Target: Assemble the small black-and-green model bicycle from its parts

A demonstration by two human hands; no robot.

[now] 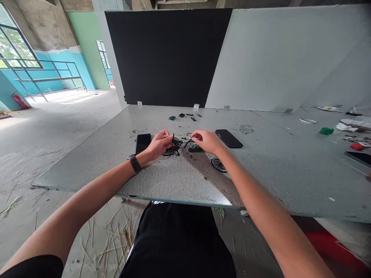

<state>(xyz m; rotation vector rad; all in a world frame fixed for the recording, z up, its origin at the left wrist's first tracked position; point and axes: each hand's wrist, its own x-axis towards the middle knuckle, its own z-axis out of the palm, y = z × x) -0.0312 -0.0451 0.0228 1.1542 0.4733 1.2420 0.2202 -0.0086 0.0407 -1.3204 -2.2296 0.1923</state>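
Note:
My left hand (160, 143), with a dark watch (134, 163) on its wrist, pinches a small black model-bicycle part (173, 136) between thumb and forefinger. Right beside those fingertips are small black wheels and thin parts (175, 143), partly covered by the hand. My right hand (206, 139) has its fingertips drawn together over more small parts; what they grip, if anything, is hidden. Below these fingers lies a dark green piece (195, 149) by a wheel. A loose black spoked wheel (218, 165) rests near my right forearm, which partly covers it.
A black phone (228, 138) lies to the right, and another dark phone (143, 143) to the left. Several small green and black pieces (182, 115) are scattered farther back. Behind the grey table (95, 162) stands a black panel (171, 58). Clutter (356, 131) covers the far right.

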